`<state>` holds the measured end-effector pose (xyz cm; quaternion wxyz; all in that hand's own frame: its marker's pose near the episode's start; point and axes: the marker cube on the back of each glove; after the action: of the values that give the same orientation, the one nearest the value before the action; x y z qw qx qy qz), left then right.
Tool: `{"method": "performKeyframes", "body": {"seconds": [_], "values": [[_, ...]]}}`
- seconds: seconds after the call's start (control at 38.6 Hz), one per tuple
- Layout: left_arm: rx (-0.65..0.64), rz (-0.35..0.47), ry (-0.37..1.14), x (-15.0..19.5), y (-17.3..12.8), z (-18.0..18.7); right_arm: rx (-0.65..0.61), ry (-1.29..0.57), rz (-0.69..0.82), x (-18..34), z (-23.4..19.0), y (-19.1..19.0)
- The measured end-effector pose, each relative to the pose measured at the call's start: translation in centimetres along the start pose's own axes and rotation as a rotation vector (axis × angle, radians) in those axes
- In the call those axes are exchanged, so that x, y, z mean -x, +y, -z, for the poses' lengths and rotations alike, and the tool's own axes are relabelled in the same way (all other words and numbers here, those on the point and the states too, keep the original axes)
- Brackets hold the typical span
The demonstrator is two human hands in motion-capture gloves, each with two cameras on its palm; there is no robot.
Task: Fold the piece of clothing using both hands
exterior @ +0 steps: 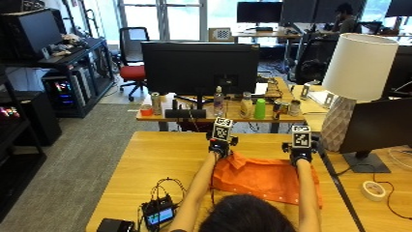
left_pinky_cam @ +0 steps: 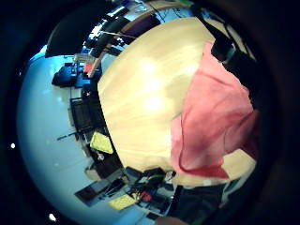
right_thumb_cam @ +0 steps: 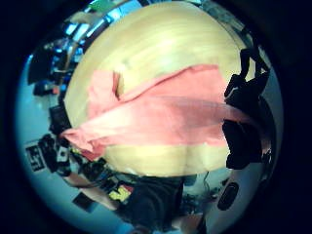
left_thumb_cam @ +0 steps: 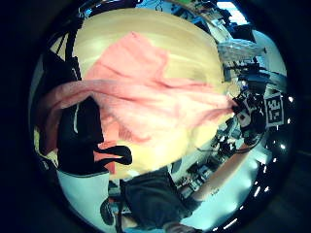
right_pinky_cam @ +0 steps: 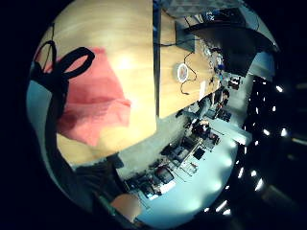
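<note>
Outside view: person seated at a light wooden table (exterior: 161,159), both forearms stretched forward. Orange garment (exterior: 267,178) lies partly on the table in front of the person, far edge raised. Left hand (exterior: 219,146) and right hand (exterior: 300,153) sit at the two far corners of the cloth, well apart. A small device with a lit screen (exterior: 159,215) lies near the table's left front; a roll of tape (exterior: 372,190) on the neighbouring desk to the right. A white lamp (exterior: 353,82) stands beyond the right hand.

Left little-finger side view: garment (left_pinky_cam: 216,123) hangs from the palm down to the table (left_pinky_cam: 140,93), lower edge on the wood.

Left thumb side view: cloth (left_thumb_cam: 146,102) stretches taut across to the other hand (left_thumb_cam: 248,114), which pinches the far corner.

Right little-finger side view: garment (right_pinky_cam: 93,108) drapes beside the palm over the table (right_pinky_cam: 129,38).

Right thumb side view: the cloth (right_thumb_cam: 161,114) is pulled in a band toward the other hand (right_thumb_cam: 56,146), which grips its corner; a folded-over flap rests on the table (right_thumb_cam: 161,44).

Both hands have fingers closed on the cloth corners.
</note>
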<state>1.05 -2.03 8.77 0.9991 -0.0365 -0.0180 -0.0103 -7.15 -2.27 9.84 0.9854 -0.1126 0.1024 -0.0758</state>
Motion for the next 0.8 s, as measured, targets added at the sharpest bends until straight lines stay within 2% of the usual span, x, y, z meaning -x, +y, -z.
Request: {"method": "performKeyframes", "body": {"seconds": [0.05,0.13,0.26,0.31,0.39,0.44,0.49,0.57,0.65,0.7,0.75,0.8], "values": [[-0.045,-0.031,-0.03,-2.0,-1.5,0.0,0.017,0.095,-0.062,-2.5,-1.4,0.1],[-0.122,-0.01,-0.071,-2.7,-3.0,-0.9,-0.009,0.131,-0.1,-3.7,-2.8,-0.5],[-0.228,0.04,-0.067,-2.6,-4.2,-2.4,-0.254,0.124,-0.159,-4.2,-3.4,-2.3],[-0.287,0.067,-0.059,-2.4,-4.7,-2.5,-0.305,0.128,-0.179,-4.5,-3.6,-2.5],[-0.373,0.062,-0.017,-2.4,-5.4,-2.5,-0.278,0.121,-0.165,-4.7,-4.1,-2.2],[-0.363,0.026,0.041,-3.1,-5.3,-2.9,-0.254,0.114,-0.154,-5.0,-4.3,-1.8],[-0.348,0.005,0.067,-3.3,-5.1,-3.1,-0.301,0.119,-0.163,-5.6,-3.9,-2.0],[-0.423,0.033,0.029,-2.4,-5.4,-2.5,-0.362,0.129,-0.187,-6.9,-3.6,-2.7],[-0.521,0.061,0.019,-1.7,-5.2,-1.2,-0.279,0.122,-0.216,-9.1,-4.6,-4.0],[-0.477,0.042,0.064,-1.9,-3.8,-1.0,-0.232,0.128,-0.256,-10.6,-4.6,-3.1],[-0.382,-0.013,0.134,-2.8,-2.0,-1.3,-0.206,0.131,-0.285,-11.6,-4.4,-1.7],[-0.329,-0.071,0.185,-3.6,-0.8,-1.7,-0.158,0.104,-0.274,-12.6,-5.4,-2.4]]}}
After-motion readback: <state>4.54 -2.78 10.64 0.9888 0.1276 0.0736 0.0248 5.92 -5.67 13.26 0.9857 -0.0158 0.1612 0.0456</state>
